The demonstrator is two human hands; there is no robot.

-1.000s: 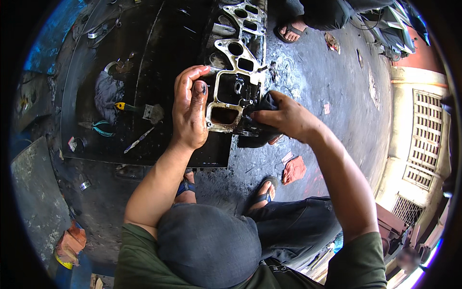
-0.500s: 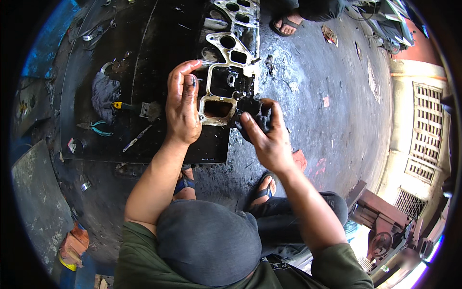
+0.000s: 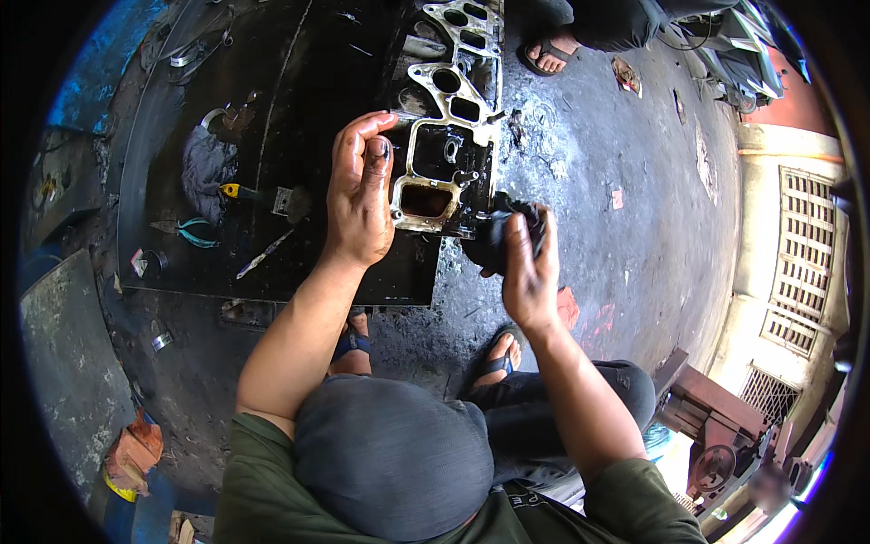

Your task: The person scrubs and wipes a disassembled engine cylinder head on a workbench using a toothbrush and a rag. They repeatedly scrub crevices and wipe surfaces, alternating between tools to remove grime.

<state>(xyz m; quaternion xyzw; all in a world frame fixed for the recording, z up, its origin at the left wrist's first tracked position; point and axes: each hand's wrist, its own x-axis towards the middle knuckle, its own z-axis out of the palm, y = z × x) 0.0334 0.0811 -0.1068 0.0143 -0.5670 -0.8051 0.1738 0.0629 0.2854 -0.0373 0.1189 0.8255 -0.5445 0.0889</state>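
Note:
A long oily metal engine part [image 3: 430, 179], which looks like a cylinder head with round and square ports, lies along the right side of a black sheet. Against its left side rests my left hand [image 3: 360, 204], fingers stretched and thumb up, the palm edge touching the metal near its close end. My right hand [image 3: 532, 267] is closed around a blackened rag [image 3: 489, 245] at the right of that end. Motion blurs the rag, and whether it touches the metal I cannot tell. Both hands are smeared with dark grease.
On the black sheet [image 3: 353, 281] lie a yellow-handled scraper or brush [image 3: 237, 191], teal-handled pliers [image 3: 193, 233], a thin stick-like tool [image 3: 265, 255] and a grey cloth [image 3: 204, 168]. Another person's sandalled foot [image 3: 550, 56] stands at the far right. A brown machine [image 3: 711, 408] is at the lower right.
My right hand has swung a little right and down with the rag, off the part's near corner. The left hand keeps its place beside the metal; the view has shifted slightly.

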